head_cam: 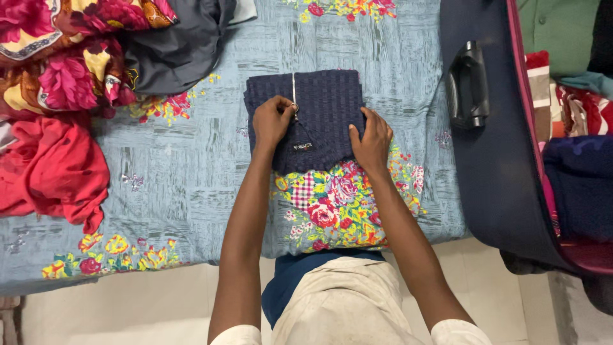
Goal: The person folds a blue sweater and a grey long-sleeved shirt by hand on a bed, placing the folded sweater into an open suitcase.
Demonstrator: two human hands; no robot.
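The left hand [272,121] pinched the zipper pull [295,114] of a folded navy sweater [325,102]. The right hand [370,139] lay flat, fingers loose, on its lower edge.

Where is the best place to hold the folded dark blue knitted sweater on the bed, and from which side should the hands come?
Probably by its two short side edges, one hand from each side. The folded navy sweater lies flat as a compact rectangle on the bed sheet, so a grip under both sides should keep the folds together. The left hand pinches the zipper pull; the right hand presses the lower right corner.
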